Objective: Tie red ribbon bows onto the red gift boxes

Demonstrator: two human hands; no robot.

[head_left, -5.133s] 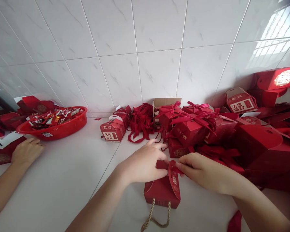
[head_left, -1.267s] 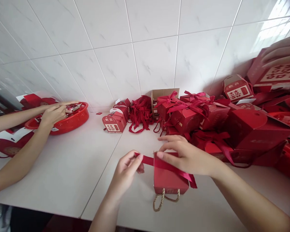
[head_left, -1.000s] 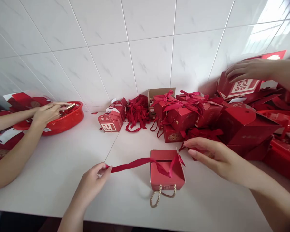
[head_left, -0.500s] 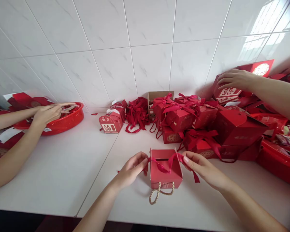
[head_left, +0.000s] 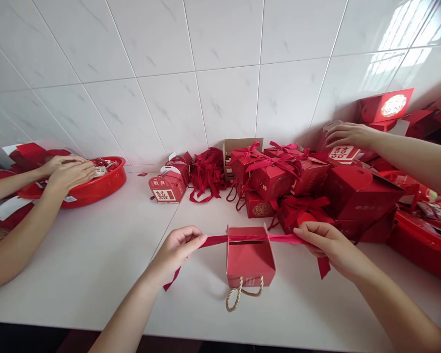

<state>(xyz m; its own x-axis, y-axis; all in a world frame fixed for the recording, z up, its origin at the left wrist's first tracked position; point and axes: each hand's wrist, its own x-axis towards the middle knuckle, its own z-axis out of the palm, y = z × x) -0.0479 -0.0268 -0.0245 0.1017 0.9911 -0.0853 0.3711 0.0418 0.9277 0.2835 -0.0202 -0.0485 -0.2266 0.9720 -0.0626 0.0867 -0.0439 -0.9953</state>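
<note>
A small red gift box [head_left: 250,262] with a gold rope handle [head_left: 235,296] stands on the white table in front of me. A red ribbon [head_left: 248,238] runs taut across its top, passing through both raised sides. On the left, my left hand [head_left: 182,247] pinches one end, and a tail of ribbon hangs below it. My right hand [head_left: 325,242] grips the other end to the right of the box, with its loose tail dangling under the fingers. Both hands are closed and apart from the box itself.
Behind lie a heap of red ribbons [head_left: 208,171], a patterned box [head_left: 166,189] and stacked bow-tied boxes [head_left: 275,181]. Red basins of sweets stand left [head_left: 95,191] and right [head_left: 421,245]. Other people's hands reach over the left basin [head_left: 68,174] and the boxes at right [head_left: 349,135].
My hands have moved apart, drawing the slack ribbon straight across the box. At left, another person's hands shifted at the basin; at right, another person's hand moved slightly left with a box.
</note>
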